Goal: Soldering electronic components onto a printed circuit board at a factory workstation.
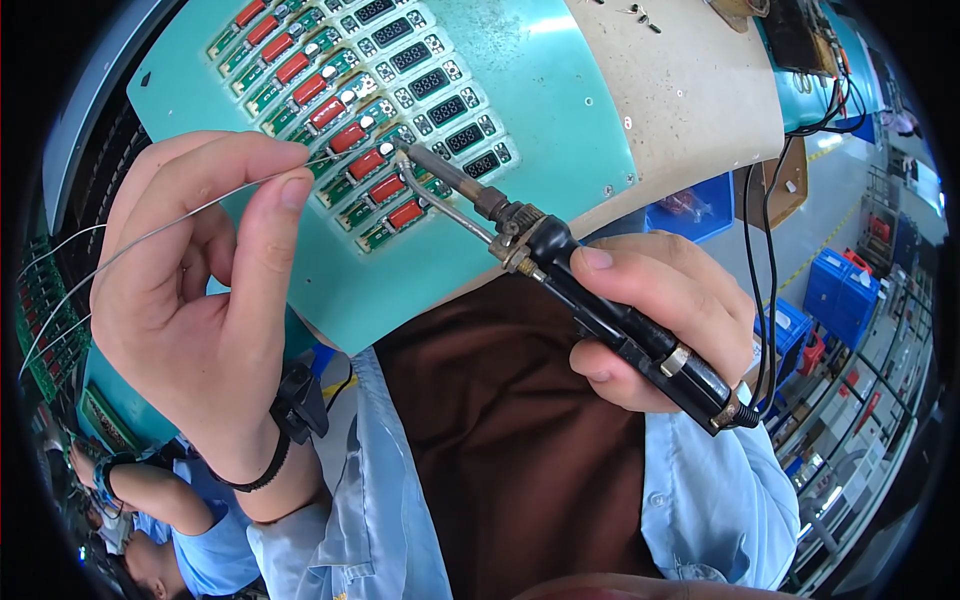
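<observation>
The front tip of my thin silver metal wire [187, 213] is too fine to make out; the top edge crops the flat turquoise plate [540, 120]; some fingers of my bare right hand [690, 298] are hidden.

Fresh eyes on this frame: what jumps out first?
The black soldering iron slants across the centre in the right hand, its tip over the boards. Red components form a slanting row on the teal panel, upper left. At left, the left hand pinches a thin wire.
</observation>
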`<state>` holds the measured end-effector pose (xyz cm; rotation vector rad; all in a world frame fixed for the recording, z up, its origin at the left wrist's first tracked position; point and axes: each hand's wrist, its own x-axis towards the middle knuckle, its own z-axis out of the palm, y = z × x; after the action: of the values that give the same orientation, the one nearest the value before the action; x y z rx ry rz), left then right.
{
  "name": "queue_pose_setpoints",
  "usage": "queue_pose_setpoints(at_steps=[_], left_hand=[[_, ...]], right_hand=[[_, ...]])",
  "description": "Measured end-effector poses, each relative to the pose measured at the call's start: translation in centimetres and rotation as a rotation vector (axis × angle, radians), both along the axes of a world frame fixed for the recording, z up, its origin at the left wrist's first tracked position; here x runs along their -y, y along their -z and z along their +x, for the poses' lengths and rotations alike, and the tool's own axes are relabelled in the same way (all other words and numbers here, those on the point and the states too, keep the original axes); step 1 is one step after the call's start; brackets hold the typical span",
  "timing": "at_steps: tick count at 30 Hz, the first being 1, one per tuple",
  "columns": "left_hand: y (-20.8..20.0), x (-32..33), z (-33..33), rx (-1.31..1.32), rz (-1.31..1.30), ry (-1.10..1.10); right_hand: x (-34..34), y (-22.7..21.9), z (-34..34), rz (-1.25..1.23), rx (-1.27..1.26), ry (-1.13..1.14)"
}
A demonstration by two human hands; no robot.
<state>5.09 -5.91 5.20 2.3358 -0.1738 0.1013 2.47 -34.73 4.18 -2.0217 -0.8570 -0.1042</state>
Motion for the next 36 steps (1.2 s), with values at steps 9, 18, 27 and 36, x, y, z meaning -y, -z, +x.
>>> queue_pose_setpoints(at_steps=[9,18,27,36], left_hand=[[1.5,-0.3,0.3,0.065,-0.076,0.046],[1.0,-0.9,0.1,0.095,-0.088,0.049],[0.5,-0.6,-0.7,0.079,-0.078,0.019],[0.8,0.2,-1.1,0.069,-0.081,0.034]], right_hand=[[0.2,-0.1,0.1,-0.031,-0.035,-0.018],[-0.2,0.4,-0.2,0.013,0.023,0.006],[0.4,-0.1,-0.9,0.002,0.071,0.037],[0.9,0.1,-1.5,0.002,0.038,-0.001]])
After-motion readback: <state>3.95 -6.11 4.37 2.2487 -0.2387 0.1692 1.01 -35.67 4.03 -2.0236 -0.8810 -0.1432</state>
